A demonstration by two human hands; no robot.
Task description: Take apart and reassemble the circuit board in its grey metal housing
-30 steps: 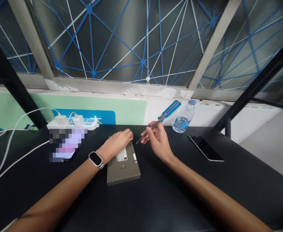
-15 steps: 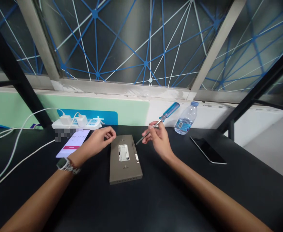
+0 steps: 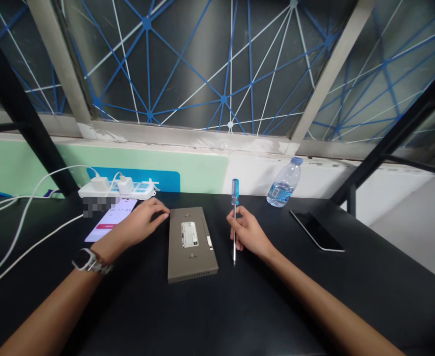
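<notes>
A flat grey-brown metal box [image 3: 180, 262] lies on the black table, a white label on its upper face and small vent holes along its near edge. My left hand [image 3: 143, 222] is at the box's far left corner, thumb and fingers apart, with fingertips at or just touching the edge. To the right of the box, my right hand [image 3: 250, 231] grips a screwdriver [image 3: 235, 192] by its metal shaft. The blue clear handle points up and the tip points down, close above or on the table; I cannot tell which.
A lit phone [image 3: 109, 222] lies beside my left forearm, in front of a white power strip [image 3: 143, 190] with plugs and white cables [image 3: 35, 247]. Toward the back right stand a water bottle [image 3: 284, 184] and, nearer, a dark-screened phone [image 3: 315, 231]. Black metal posts [image 3: 362, 173] flank the table.
The screwdriver has swung from slanting, its tip near the box, to nearly vertical and farther right of the box. My left hand has shifted slightly left and its fingers have straightened.
</notes>
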